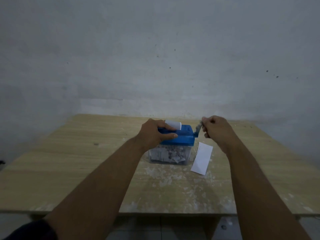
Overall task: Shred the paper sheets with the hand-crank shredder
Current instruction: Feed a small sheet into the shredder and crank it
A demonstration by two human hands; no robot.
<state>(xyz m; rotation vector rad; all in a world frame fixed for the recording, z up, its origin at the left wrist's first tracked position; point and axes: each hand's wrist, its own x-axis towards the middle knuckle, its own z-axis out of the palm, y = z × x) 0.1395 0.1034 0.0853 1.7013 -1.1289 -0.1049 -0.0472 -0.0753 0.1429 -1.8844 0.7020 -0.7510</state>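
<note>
Shredder (181, 141): near the desk's (69, 161) far edge; bin (188, 154) held shreds (169, 154).
Hands: our left hand (154, 134) pressed the lid (186, 134) flat; right hand (216, 130) pinched the crank (199, 128).
Remaining: we judged one sheet (173, 124) half-fed, a spare (201, 158) beside.

You have one view, worn on your head, facing forward and down across the worktop (69, 170). The wide lens bows the worktop's side edges and lets the wall (155, 49) behind fill the upper half. Your left forearm (103, 179) and right forearm (251, 179) run in from the bottom edge, stretched out to the shredder (183, 138) and its crank handle (198, 127) near the frame's middle.
</note>
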